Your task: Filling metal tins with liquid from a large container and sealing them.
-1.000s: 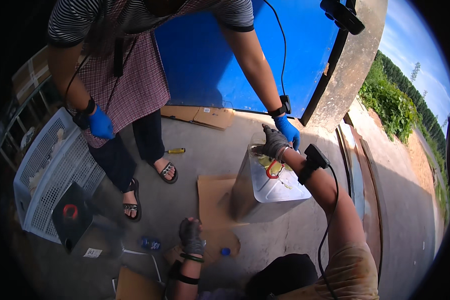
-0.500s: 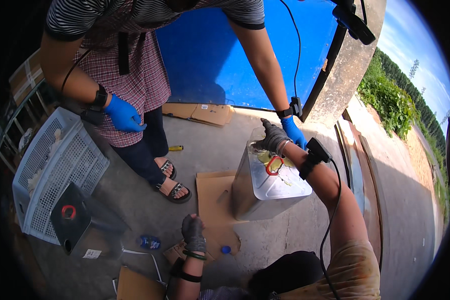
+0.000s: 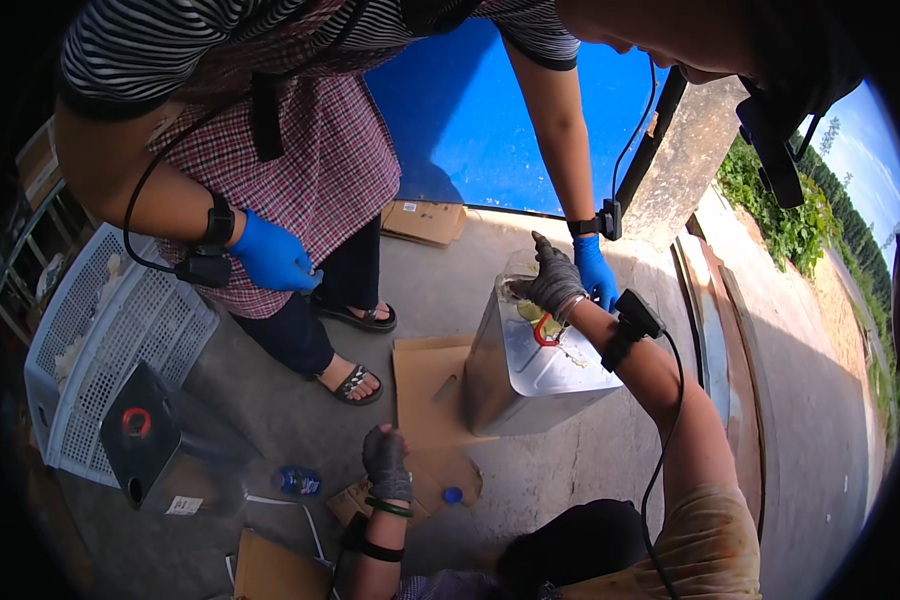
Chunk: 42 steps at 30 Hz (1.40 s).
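Observation:
My right hand (image 3: 552,282), in a dark grey glove, reaches over the top of a square silver metal tin (image 3: 530,375). Its fingers are spread at the tin's far edge, the thumb low and one finger raised. A red handle (image 3: 545,331) stands on the lid just below the wrist, with a yellow-green smear (image 3: 530,313) beside it. Close by, a co-worker's blue-gloved hand (image 3: 596,272) is at the tin's far right edge, its fingertips partly hidden. My left hand (image 3: 386,462), also gloved, is held low with its fingers curled in, and nothing shows in them.
Flattened cardboard (image 3: 425,390) lies beside the tin, with a blue cap (image 3: 453,495) nearer me. At left are a dark square tin (image 3: 150,430), a pale plastic crate (image 3: 175,325) and a small blue bottle (image 3: 298,481). The co-worker's other blue-gloved hand (image 3: 273,255) hangs by their apron.
The co-worker has leaned in and stepped right, the head now showing at the upper right. Their lowered hand has shifted right. My hands have hardly moved.

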Motion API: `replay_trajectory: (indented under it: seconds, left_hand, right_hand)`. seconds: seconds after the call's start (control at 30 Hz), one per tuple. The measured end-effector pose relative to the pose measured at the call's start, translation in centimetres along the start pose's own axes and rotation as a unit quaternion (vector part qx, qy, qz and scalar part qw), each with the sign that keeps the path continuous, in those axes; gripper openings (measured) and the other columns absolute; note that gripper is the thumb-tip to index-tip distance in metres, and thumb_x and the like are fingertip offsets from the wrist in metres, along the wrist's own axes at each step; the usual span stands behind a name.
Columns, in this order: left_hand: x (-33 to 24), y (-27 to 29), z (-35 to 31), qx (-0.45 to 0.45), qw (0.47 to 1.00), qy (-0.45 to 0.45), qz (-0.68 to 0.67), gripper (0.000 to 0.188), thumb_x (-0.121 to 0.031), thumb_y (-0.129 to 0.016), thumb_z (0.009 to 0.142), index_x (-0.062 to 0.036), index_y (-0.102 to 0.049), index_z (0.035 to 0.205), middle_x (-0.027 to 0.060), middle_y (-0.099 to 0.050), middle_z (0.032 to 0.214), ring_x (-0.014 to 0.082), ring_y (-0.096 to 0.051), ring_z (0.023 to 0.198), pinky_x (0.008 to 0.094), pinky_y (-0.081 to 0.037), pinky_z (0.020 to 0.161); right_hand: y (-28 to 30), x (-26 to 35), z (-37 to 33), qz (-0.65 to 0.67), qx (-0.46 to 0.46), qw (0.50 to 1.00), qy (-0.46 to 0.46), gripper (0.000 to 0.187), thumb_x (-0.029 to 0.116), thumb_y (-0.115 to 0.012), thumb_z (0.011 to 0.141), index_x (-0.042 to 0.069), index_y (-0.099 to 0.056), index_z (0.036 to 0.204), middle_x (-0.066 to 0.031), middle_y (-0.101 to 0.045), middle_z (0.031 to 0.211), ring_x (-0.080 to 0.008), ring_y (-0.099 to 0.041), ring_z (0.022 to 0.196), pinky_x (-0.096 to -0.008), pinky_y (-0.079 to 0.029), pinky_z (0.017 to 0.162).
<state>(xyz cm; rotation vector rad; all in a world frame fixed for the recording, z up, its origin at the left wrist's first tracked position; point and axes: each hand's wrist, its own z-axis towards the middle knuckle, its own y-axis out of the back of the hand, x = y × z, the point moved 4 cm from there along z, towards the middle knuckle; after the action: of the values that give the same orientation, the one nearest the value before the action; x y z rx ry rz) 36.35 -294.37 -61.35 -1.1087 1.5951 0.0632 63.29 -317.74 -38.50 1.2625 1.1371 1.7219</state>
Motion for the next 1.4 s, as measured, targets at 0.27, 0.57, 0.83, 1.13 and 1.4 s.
replay_trajectory:
  seconds: [0.27, 0.57, 0.83, 1.13, 1.4]
  left_hand:
    - [-0.2, 0.2, -0.1, -0.011, 1.0, -0.005, 0.009, 0.016, 0.0, -0.057, 0.078, -0.0052, -0.052, 0.093, 0.0055, -0.056, 0.076, 0.0128, -0.053, 0.057, 0.0246, -0.048, 0.053]
    - [0.0, 0.5, 0.0, -0.028, 1.0, -0.004, 0.004, 0.018, 0.001, -0.057, 0.077, -0.005, -0.052, 0.093, 0.0059, -0.056, 0.075, 0.0127, -0.053, 0.055, 0.0243, -0.048, 0.052]
    - [0.0, 0.4, -0.3, -0.028, 1.0, 0.001, 0.006, 0.018, 0.003, -0.058, 0.076, -0.0048, -0.052, 0.091, 0.0045, -0.053, 0.071, 0.0126, -0.052, 0.054, 0.0239, -0.046, 0.05]
    - [-0.5, 0.2, -0.6, -0.024, 0.999, -0.018, -0.012, 0.02, -0.002, -0.061, 0.073, -0.0036, -0.056, 0.092, 0.0026, -0.053, 0.067, 0.0119, -0.05, 0.051, 0.024, -0.043, 0.049]
    - [-1.3, 0.1, -1.3, -0.025, 0.999, -0.008, -0.025, 0.021, -0.001, -0.061, 0.073, -0.0038, -0.055, 0.093, 0.0042, -0.054, 0.067, 0.0128, -0.051, 0.051, 0.0243, -0.043, 0.048]
  right_hand:
    - [0.9, 1.6, 0.3, -0.033, -0.032, 0.999, 0.017, 0.094, 0.037, -0.072, 0.057, 0.007, -0.026, 0.134, -0.0229, -0.049, 0.117, -0.0355, -0.048, 0.109, -0.0401, -0.039, 0.092]
    - [2.8, 1.6, 0.4, 0.001, -0.029, 1.0, -0.003, 0.095, 0.04, -0.07, 0.057, 0.007, -0.026, 0.135, -0.0243, -0.048, 0.118, -0.0356, -0.049, 0.108, -0.039, -0.04, 0.091]
    - [5.1, 2.5, 0.1, 0.019, -0.069, 0.997, 0.022, 0.094, 0.041, -0.07, 0.058, 0.007, -0.027, 0.134, -0.0241, -0.049, 0.118, -0.0347, -0.048, 0.11, -0.0393, -0.039, 0.092]
    - [7.9, 3.6, -0.4, 0.066, -0.144, 0.986, 0.06, 0.094, 0.041, -0.072, 0.058, 0.006, -0.028, 0.133, -0.0199, -0.053, 0.116, -0.0313, -0.05, 0.109, -0.0384, -0.039, 0.092]
    - [11.6, 5.6, -1.5, 0.092, -0.186, 0.976, 0.06, 0.093, 0.037, -0.074, 0.057, 0.002, -0.031, 0.131, -0.0226, -0.052, 0.116, -0.0297, -0.052, 0.109, -0.0375, -0.042, 0.09]
